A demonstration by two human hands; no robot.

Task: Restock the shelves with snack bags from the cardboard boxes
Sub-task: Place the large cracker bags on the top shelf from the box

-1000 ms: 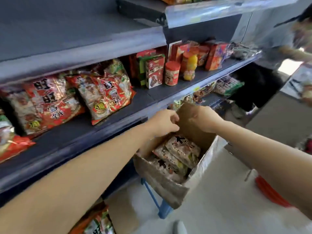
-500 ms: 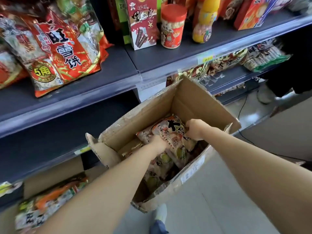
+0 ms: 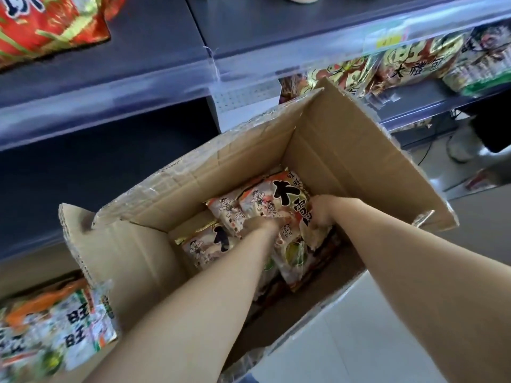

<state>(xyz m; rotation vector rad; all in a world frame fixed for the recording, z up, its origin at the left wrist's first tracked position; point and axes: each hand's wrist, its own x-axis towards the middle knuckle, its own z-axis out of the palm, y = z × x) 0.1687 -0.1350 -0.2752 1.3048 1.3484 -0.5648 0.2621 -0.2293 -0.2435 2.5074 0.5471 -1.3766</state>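
Observation:
An open cardboard box stands in front of the shelves, flaps up, with several pale snack bags printed with cartoon figures and black characters inside. Both of my hands are down in the box. My left hand grips the top snack bag at its near left side. My right hand grips the same bag at its right edge, fingers curled into the wrapper. More of these bags lie underneath.
A dark shelf runs above the box, with a red bag at its left. Gold and green bags fill the lower shelf on the right. A green-orange bag lies at lower left. Grey floor is below.
My hands went from the box's top flaps down into the box and took hold of the top snack bag. The view has tilted downward and closer to the box.

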